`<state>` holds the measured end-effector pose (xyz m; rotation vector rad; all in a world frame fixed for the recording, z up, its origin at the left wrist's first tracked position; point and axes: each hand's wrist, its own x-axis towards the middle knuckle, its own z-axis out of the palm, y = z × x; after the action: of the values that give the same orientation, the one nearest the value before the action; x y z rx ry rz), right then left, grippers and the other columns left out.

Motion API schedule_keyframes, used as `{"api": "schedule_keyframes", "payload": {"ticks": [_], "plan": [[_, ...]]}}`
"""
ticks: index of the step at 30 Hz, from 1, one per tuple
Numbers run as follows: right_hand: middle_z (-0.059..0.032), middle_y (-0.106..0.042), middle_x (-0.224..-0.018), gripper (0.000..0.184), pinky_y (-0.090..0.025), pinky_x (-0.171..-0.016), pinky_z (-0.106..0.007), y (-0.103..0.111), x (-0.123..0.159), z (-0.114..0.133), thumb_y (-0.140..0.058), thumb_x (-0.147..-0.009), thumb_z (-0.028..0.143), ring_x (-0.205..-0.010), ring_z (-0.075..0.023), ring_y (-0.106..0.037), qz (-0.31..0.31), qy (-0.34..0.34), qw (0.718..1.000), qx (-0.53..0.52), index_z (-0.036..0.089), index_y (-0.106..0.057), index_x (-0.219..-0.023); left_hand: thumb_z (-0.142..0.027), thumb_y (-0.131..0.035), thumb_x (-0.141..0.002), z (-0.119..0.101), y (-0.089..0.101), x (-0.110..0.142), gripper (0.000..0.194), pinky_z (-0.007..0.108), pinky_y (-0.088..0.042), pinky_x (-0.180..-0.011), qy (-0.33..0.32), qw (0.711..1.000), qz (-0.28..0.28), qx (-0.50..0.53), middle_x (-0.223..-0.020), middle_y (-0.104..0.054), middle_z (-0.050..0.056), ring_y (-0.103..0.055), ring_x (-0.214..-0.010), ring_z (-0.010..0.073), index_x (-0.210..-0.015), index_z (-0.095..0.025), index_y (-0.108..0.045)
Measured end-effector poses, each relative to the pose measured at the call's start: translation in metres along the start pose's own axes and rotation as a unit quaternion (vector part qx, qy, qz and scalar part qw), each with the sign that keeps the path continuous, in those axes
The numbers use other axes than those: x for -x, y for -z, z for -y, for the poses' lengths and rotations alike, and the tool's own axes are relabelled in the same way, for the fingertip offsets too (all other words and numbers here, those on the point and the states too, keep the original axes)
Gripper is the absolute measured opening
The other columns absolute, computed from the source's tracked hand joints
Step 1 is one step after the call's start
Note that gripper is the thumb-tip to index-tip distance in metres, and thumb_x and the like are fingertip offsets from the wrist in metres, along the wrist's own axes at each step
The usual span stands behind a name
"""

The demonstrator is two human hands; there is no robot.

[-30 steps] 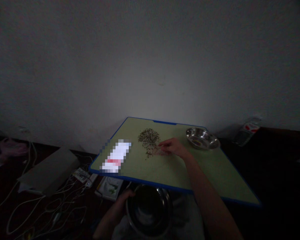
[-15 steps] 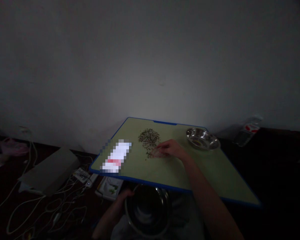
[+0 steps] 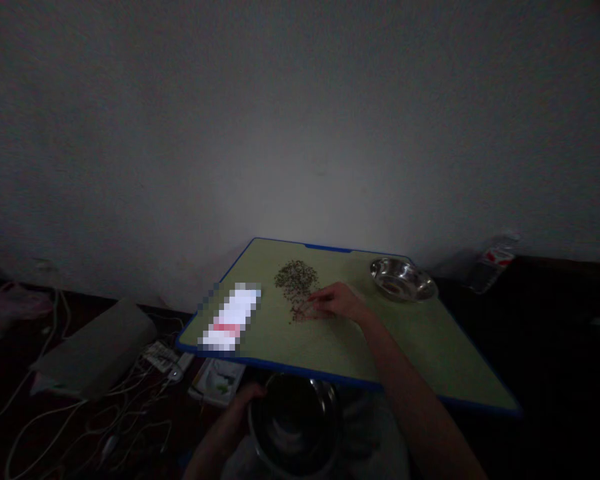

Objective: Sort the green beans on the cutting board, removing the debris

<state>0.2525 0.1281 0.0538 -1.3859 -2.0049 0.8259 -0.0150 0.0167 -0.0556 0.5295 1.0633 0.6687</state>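
Observation:
My left hand (image 3: 250, 395) grips the rim of a large metal bowl (image 3: 263, 448), which I hold below the table's near edge. The bowl's inside is dark, and I cannot make out what is in it. On the pale green table (image 3: 340, 347), my right hand (image 3: 337, 301) reaches left to the lower end of a loose pile of small dark and light grains (image 3: 296, 277). Its fingers point down at the grains, and a faint pinkish smear around the fingertips hides whether they hold anything.
A shiny metal bowl (image 3: 403, 280) stands at the table's back right. To the left lies a bright, pixelated screen (image 3: 233, 319). Cables (image 3: 125, 413), a grey box (image 3: 97, 347) and a white tray (image 3: 217, 380) lie lower left. A bottle (image 3: 493, 267) is beyond the right edge.
My right hand's fingertips have shifted slightly left and down along the lower grains, which are a little rearranged. My left hand keeps its hold on the bowl. The view has tilted slightly.

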Motion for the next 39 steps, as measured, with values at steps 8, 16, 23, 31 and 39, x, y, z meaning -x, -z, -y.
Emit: {"api": "schedule_keyframes", "payload": {"ticks": [8, 16, 23, 31, 39], "plan": [[0.0034, -0.051, -0.046, 0.031, -0.029, -0.046, -0.020, 0.001, 0.000, 0.002, -0.061, -0.064, 0.024, -0.045, -0.0072, -0.036, 0.015, 0.009, 1.000, -0.013, 0.015, -0.072, -0.092, -0.022, -0.066, -0.055, 0.002, 0.005, -0.003, 0.005, 0.029, -0.043, -0.069, -0.046, 0.999, -0.008, 0.004, -0.054, -0.068, -0.001, -0.061, -0.065, 0.0197, -0.053, -0.018, -0.065], [0.0032, -0.052, -0.048, 0.030, -0.027, -0.047, -0.020, 0.001, 0.001, 0.004, -0.061, -0.066, 0.027, -0.046, -0.0072, -0.036, 0.007, 0.030, 0.999, 0.019, 0.016, -0.072, -0.092, -0.023, -0.066, -0.054, -0.004, -0.004, 0.006, 0.006, 0.031, -0.042, -0.070, -0.008, 1.000, 0.001, 0.008, -0.054, -0.066, -0.001, -0.061, -0.069, 0.0220, -0.057, -0.019, -0.064], [0.0033, -0.052, -0.048, 0.029, -0.028, -0.047, -0.020, -0.001, 0.001, 0.004, -0.060, -0.066, 0.024, -0.046, -0.0073, -0.037, 0.007, 0.019, 1.000, 0.006, 0.016, -0.072, -0.092, -0.032, -0.064, -0.057, 0.000, -0.002, 0.001, 0.015, 0.038, -0.044, -0.073, 0.011, 1.000, 0.004, -0.005, -0.057, -0.069, 0.003, -0.062, -0.082, 0.0308, -0.063, -0.019, -0.066], [0.0036, -0.052, -0.046, 0.030, -0.027, -0.046, -0.020, -0.003, 0.001, 0.008, -0.060, -0.067, 0.024, -0.044, -0.0066, -0.035, -0.004, 0.029, 0.999, 0.021, 0.015, -0.072, -0.094, -0.029, -0.066, -0.051, 0.002, 0.003, -0.005, 0.017, 0.041, -0.044, -0.077, 0.021, 0.999, -0.014, -0.020, -0.062, -0.071, 0.003, -0.060, -0.091, 0.0334, -0.067, -0.021, -0.065], [0.0021, -0.057, -0.050, 0.030, -0.029, -0.047, -0.019, -0.008, -0.001, 0.008, -0.060, -0.069, 0.024, -0.046, -0.0067, -0.038, -0.008, 0.040, 0.999, 0.020, 0.015, -0.071, -0.094, -0.030, -0.066, -0.053, 0.002, 0.001, -0.002, 0.012, 0.036, -0.046, -0.072, -0.006, 1.000, -0.024, -0.014, -0.056, -0.069, 0.002, -0.064, -0.075, 0.0272, -0.059, -0.020, -0.064]]}}
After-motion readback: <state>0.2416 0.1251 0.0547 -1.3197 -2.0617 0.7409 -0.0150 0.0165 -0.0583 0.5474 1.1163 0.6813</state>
